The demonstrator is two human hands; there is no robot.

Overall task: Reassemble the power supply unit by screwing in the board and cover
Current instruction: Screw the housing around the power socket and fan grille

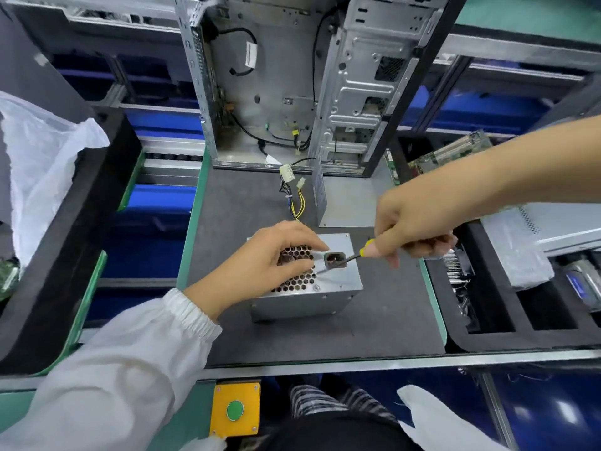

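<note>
A: How does the power supply unit (312, 288) look?

B: A grey metal box standing on the dark mat (374, 327), near the middle of the bench. Its upward face has a honeycomb vent on the left and a black socket (335, 259) to the right of that. A bundle of cables (294, 196) with white plugs runs from its far side toward the open computer case (286, 83).

A: And the hands?

B: The left hand (276, 263) comes in from the near left in a white sleeve (130, 369) and lies palm-down over the vent, its fingers curled and pressing on the grille — it steadies the box rather than gripping anything. The right hand (413, 222) reaches in from the right, arm bare, and is closed around the yellow-handled screwdriver (349, 260); the shaft slants down to the left, its tip at the box's top face just near of the socket.

A: Any containers?

B: 1 black foam tray (481, 330) on the right, with compartments — a finned heatsink (458, 268) in the nearest-left one, and something silvery in plastic further right. I cannot tell what it is. On the left, a black bin (65, 255) with a white plastic bag (42, 157) draped over it.
</note>
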